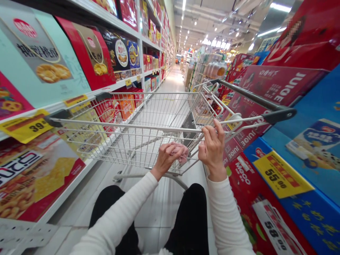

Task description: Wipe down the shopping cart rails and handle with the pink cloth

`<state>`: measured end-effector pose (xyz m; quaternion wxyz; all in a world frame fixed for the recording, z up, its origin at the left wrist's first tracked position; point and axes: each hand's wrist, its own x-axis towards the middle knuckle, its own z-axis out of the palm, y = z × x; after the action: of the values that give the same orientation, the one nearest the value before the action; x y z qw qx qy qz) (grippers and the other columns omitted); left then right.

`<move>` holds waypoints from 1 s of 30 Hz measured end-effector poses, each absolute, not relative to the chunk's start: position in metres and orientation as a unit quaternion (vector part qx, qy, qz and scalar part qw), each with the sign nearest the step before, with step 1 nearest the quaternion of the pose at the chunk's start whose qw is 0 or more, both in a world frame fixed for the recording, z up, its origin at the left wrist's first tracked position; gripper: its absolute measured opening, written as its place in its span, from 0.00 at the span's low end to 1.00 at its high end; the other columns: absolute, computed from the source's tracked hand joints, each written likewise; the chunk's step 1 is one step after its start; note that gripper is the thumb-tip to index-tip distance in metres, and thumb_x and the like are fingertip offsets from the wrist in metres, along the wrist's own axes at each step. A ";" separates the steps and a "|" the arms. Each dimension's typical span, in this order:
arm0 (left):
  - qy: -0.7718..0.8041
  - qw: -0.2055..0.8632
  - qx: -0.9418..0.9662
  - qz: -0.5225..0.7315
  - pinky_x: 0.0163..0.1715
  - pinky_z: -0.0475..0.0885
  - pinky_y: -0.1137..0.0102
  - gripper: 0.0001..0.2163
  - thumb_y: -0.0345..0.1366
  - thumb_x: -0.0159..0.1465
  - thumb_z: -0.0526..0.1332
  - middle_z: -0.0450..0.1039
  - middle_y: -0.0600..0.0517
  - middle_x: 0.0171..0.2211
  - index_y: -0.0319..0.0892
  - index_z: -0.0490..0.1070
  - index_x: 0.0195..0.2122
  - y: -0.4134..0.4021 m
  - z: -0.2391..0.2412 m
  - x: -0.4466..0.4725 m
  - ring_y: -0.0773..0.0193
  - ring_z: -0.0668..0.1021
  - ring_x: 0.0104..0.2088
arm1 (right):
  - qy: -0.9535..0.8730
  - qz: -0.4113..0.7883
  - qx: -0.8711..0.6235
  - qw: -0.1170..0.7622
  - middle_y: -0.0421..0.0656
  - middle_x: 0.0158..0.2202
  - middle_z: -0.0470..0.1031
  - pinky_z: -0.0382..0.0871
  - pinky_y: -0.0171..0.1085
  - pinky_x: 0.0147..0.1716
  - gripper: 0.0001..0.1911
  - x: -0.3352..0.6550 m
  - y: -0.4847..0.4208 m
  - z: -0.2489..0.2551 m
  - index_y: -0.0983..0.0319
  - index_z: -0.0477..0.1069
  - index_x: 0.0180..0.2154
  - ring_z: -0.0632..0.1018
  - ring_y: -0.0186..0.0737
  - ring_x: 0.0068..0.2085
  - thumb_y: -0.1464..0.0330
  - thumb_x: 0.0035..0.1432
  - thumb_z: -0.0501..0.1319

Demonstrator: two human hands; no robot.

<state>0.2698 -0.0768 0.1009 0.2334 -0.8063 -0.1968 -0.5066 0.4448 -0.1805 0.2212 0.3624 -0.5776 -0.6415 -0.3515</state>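
A wire shopping cart [130,124] stands sideways in front of me, with its dark handle [247,95] to the right. My left hand [165,158] is closed around a crumpled pink cloth [182,151], close against the near side of the basket. The fingers of my right hand [213,147] curl over the wire frame near the handle end of the cart. A dark panel [189,126] shows through the basket wires, and the floor is visible through the mesh. Both white sleeves reach forward over my bent knees.
Shelves [117,19] of boxed snacks run along the left, close to the cart's front end. On the right, stacked red cartons [265,83] and a blue box [318,141] crowd the handle. The tiled aisle [172,79] stretches away beyond the cart.
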 end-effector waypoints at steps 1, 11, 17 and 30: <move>-0.192 0.241 -0.807 -0.504 0.48 0.71 0.67 0.18 0.27 0.67 0.63 0.69 0.52 0.42 0.57 0.73 0.54 -0.076 0.104 0.270 0.62 0.73 0.48 | -0.641 -0.350 -0.581 0.359 0.52 0.54 0.74 0.61 0.52 0.64 0.24 0.445 -0.180 0.222 0.67 0.71 0.52 0.59 0.54 0.70 0.70 0.56 0.49; -0.221 0.231 -0.741 -0.591 0.57 0.67 0.56 0.17 0.43 0.72 0.57 0.75 0.47 0.49 0.52 0.67 0.61 -0.084 0.131 0.276 0.54 0.71 0.56 | -0.652 -0.348 -0.578 0.346 0.48 0.56 0.75 0.53 0.51 0.66 0.28 0.443 -0.181 0.222 0.63 0.67 0.59 0.62 0.51 0.69 0.71 0.58 0.48; -0.195 0.243 -0.761 -0.569 0.54 0.70 0.61 0.13 0.38 0.70 0.61 0.79 0.48 0.41 0.47 0.72 0.55 -0.084 0.080 0.273 0.58 0.75 0.49 | -0.661 -0.311 -0.596 0.334 0.50 0.58 0.73 0.49 0.50 0.68 0.31 0.429 -0.176 0.215 0.65 0.65 0.62 0.69 0.47 0.65 0.69 0.58 0.48; -0.189 0.243 -0.754 -0.580 0.60 0.71 0.60 0.18 0.33 0.70 0.60 0.71 0.50 0.51 0.53 0.67 0.60 -0.079 0.121 0.281 0.60 0.71 0.59 | -0.641 -0.292 -0.625 0.337 0.47 0.60 0.74 0.35 0.57 0.70 0.31 0.407 -0.169 0.214 0.62 0.66 0.62 0.68 0.46 0.65 0.71 0.59 0.45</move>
<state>0.2812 -0.0785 0.1207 0.2433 -0.7539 -0.1892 -0.5802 0.4072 -0.1687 0.2139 0.3367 -0.6252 -0.6407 -0.2918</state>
